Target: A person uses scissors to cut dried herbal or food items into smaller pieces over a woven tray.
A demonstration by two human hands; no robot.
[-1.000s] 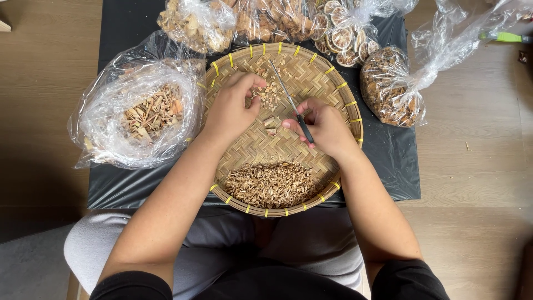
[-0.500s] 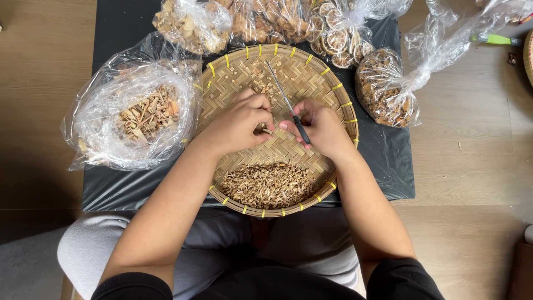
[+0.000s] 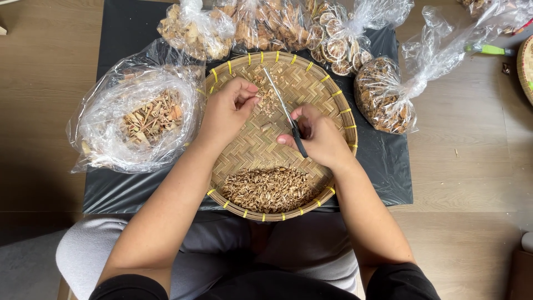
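A round woven bamboo tray (image 3: 333, 94) lies on a black sheet in front of me. My right hand (image 3: 319, 139) grips black-handled scissors (image 3: 284, 111), their blades pointing up-left over the tray. My left hand (image 3: 227, 108) hovers above the tray's upper left with its fingers curled and pinched; whether a small piece sits between them I cannot tell. Small cut bits (image 3: 269, 100) lie scattered beside the blades. A heap of brown chopped pieces (image 3: 269, 189) fills the tray's near edge.
An open clear bag of dried woody strips (image 3: 147, 116) sits left of the tray. Several clear bags of dried goods, one with dried citrus slices (image 3: 336, 47), line the back and right. The black sheet (image 3: 388, 166) covers a wooden floor. My knees are under the tray.
My left hand has lifted up and left, away from the right hand, toward the tray's upper part. The scissors stay in my right hand, shifted slightly.
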